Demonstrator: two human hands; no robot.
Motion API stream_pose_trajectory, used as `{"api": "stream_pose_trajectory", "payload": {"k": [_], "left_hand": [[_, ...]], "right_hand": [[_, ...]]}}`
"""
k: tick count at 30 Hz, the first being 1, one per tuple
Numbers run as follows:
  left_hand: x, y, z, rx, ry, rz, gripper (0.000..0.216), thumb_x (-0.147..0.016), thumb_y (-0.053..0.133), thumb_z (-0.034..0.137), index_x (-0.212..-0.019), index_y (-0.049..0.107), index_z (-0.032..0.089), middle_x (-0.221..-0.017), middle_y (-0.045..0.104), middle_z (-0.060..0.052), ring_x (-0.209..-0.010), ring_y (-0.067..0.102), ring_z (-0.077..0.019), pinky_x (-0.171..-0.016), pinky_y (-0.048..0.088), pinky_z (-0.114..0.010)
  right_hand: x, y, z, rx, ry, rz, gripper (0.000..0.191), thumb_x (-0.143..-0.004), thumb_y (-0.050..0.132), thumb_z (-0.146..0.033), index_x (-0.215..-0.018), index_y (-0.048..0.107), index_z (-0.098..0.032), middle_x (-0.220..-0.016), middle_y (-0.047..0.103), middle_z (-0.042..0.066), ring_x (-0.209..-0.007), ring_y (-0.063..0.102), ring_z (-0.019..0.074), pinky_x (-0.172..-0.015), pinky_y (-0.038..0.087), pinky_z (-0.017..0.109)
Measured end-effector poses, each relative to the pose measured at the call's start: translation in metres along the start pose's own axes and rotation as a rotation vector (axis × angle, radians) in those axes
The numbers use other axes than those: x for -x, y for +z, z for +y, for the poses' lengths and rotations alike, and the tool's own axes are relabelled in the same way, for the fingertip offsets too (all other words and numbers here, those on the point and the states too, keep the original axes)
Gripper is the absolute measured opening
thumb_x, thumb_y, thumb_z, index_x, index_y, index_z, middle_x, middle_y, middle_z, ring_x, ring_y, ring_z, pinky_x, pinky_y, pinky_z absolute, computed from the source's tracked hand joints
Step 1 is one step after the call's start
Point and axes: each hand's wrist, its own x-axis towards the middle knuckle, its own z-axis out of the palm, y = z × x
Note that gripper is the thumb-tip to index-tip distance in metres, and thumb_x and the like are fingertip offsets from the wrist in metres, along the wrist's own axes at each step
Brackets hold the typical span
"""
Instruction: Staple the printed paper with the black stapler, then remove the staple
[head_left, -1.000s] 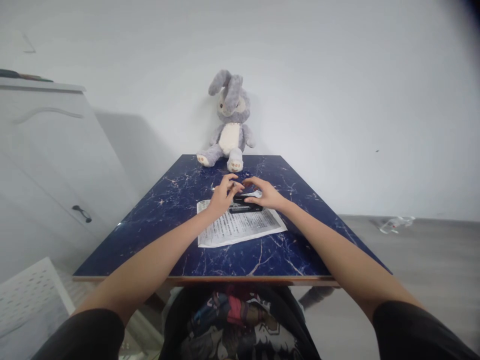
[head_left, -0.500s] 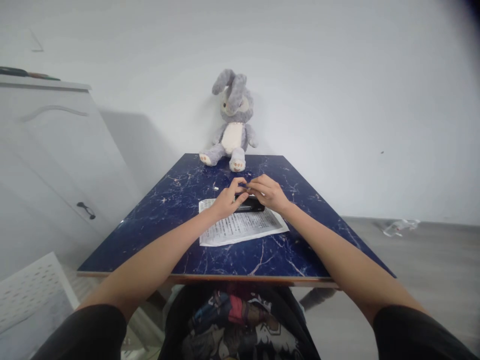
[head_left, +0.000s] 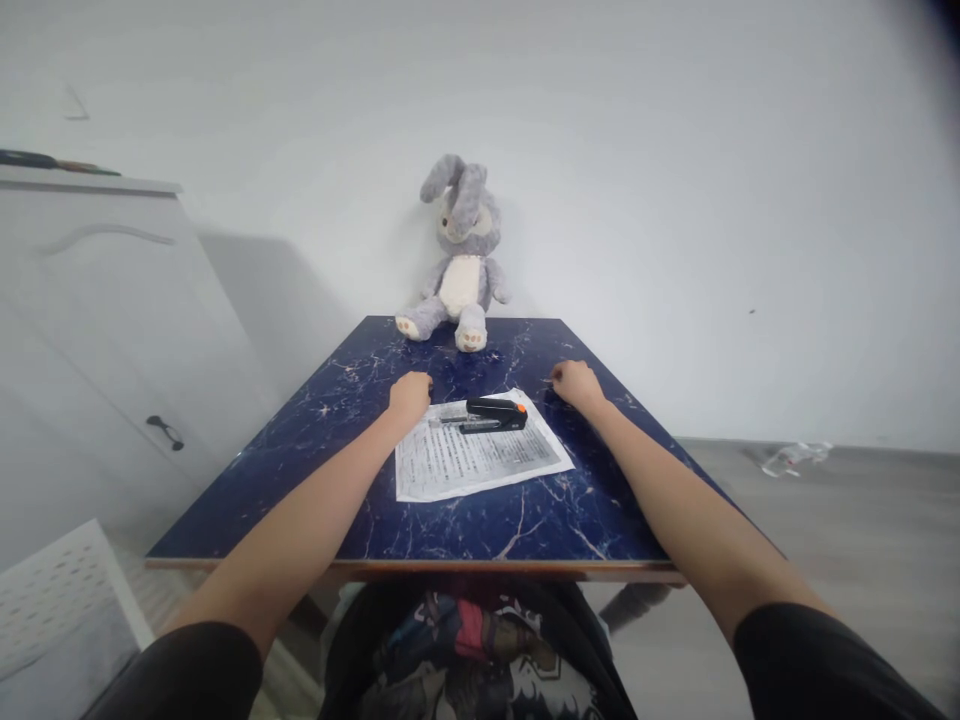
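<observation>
A black stapler point(head_left: 491, 413) with an orange end lies on a printed sheet of paper point(head_left: 474, 460) on the dark blue marbled table point(head_left: 360, 500). My left hand point(head_left: 410, 392) rests on the table just left of the paper's far corner, fingers curled into a loose fist. My right hand point(head_left: 576, 384) rests on the table to the right of the paper, also curled shut. Neither hand touches the stapler. I cannot see anything held in either fist.
A grey and white plush rabbit point(head_left: 458, 260) sits at the table's far edge against the white wall. A white cabinet point(head_left: 97, 310) with a dark handle stands at left. A white perforated panel point(head_left: 60, 600) lies low left. Clear plastic litter point(head_left: 787, 455) lies on the grey floor.
Both hands have left the stapler and moved apart, left hand to the left of the paper, right hand to the right. The stapler now lies uncovered on the paper.
</observation>
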Motion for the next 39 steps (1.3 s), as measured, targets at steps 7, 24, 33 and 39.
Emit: {"api": "stream_pose_trajectory", "payload": {"k": [7, 24, 33, 39], "left_hand": [[0.003, 0.003, 0.005, 0.095, 0.075, -0.010, 0.030, -0.071, 0.071, -0.002, -0.059, 0.059, 0.023, -0.061, 0.055, -0.003, -0.093, 0.070, -0.0252, -0.090, 0.051, -0.029], [0.022, 0.023, 0.021, 0.114, 0.254, -0.272, 0.015, -0.086, 0.076, 0.028, -0.094, 0.084, 0.019, -0.076, 0.076, -0.006, -0.056, 0.063, -0.0152, -0.056, 0.053, -0.027], [0.021, 0.024, 0.020, 0.091, 0.301, -0.259, 0.012, -0.084, 0.077, 0.027, -0.089, 0.084, 0.018, -0.078, 0.078, -0.008, -0.067, 0.069, -0.0192, -0.070, 0.057, -0.031], [0.021, 0.025, 0.018, 0.083, 0.331, -0.260, 0.011, -0.083, 0.075, 0.020, -0.088, 0.084, 0.018, -0.084, 0.080, -0.009, -0.074, 0.073, -0.0206, -0.078, 0.058, -0.032]], "right_hand": [[-0.002, 0.016, 0.001, -0.091, -0.111, 0.013, 0.021, -0.087, 0.066, -0.020, -0.102, 0.080, -0.021, -0.103, 0.079, 0.010, -0.095, 0.074, 0.0259, -0.092, 0.059, 0.040], [0.050, -0.022, -0.103, -0.492, -0.783, -0.408, 0.044, -0.087, 0.076, -0.045, -0.119, 0.070, -0.016, -0.104, 0.076, 0.008, -0.087, 0.070, 0.0216, -0.080, 0.053, 0.031], [0.043, -0.016, -0.092, -0.432, -0.613, -0.249, 0.024, -0.085, 0.070, -0.036, -0.099, 0.069, -0.016, -0.082, 0.070, 0.002, -0.072, 0.061, 0.0178, -0.069, 0.043, 0.027], [0.042, -0.010, -0.087, -0.432, -0.605, -0.275, 0.025, -0.086, 0.068, -0.039, -0.097, 0.065, -0.016, -0.081, 0.066, 0.001, -0.070, 0.057, 0.0162, -0.068, 0.040, 0.026]]}}
